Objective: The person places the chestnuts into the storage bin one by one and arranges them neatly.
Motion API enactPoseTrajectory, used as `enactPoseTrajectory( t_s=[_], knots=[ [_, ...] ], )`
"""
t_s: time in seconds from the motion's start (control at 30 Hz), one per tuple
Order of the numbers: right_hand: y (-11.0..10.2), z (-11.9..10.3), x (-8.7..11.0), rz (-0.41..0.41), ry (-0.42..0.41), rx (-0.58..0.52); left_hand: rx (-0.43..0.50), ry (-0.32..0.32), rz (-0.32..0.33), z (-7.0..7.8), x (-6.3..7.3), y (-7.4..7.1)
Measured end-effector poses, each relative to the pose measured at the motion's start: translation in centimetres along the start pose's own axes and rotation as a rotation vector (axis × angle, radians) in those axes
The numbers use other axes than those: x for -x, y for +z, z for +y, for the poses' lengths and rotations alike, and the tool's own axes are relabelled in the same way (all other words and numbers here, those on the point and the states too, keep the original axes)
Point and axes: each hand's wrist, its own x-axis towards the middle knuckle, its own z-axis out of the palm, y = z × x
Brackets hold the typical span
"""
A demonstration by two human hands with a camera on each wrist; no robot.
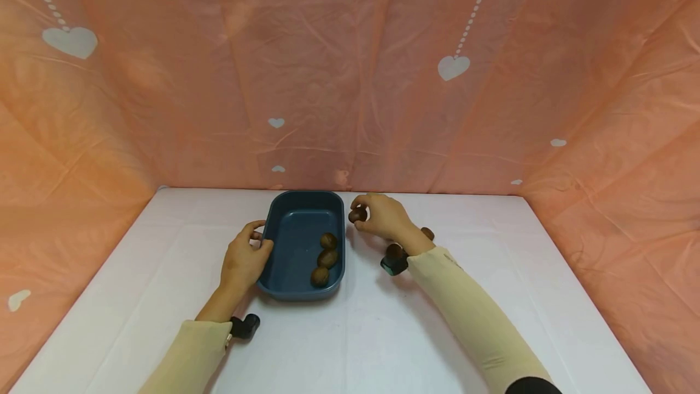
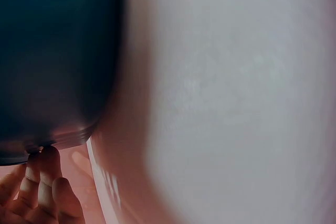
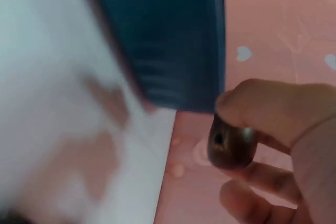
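The blue rectangular tray (image 1: 292,242) sits on the white table with several round brown nuts (image 1: 327,258) along its right side. At the tray's left rim, my left hand (image 1: 243,260) holds on, with its thumb at the rim. Its fingertips (image 2: 50,156) touch the tray's outer wall in the left wrist view. My right hand (image 1: 385,217) pinches a glossy, chestnut-like brown nut (image 3: 233,145) between thumb and fingers, just right of the tray's far right part. A small dark spot shows on this nut.
Two more brown nuts, one partly hidden by the right wrist (image 1: 394,252) and one behind the forearm (image 1: 428,233), lie on the white tablecloth (image 1: 306,345). Orange curtains (image 1: 306,78) with white hearts enclose the table's back and sides.
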Motion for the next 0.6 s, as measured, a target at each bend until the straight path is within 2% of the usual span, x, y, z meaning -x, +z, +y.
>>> enactPoseTrajectory(
  t_s=[0.2,0.6],
  knots=[
    [0.1,-1.1,-0.7,0.029,-0.032,-0.099,-0.001,0.0,-0.001,0.2,0.0,0.0],
    [1.1,-2.7,-1.9,0.027,-0.065,-0.115,0.009,-0.012,-0.016,0.1,0.1,-0.1]
  ],
)
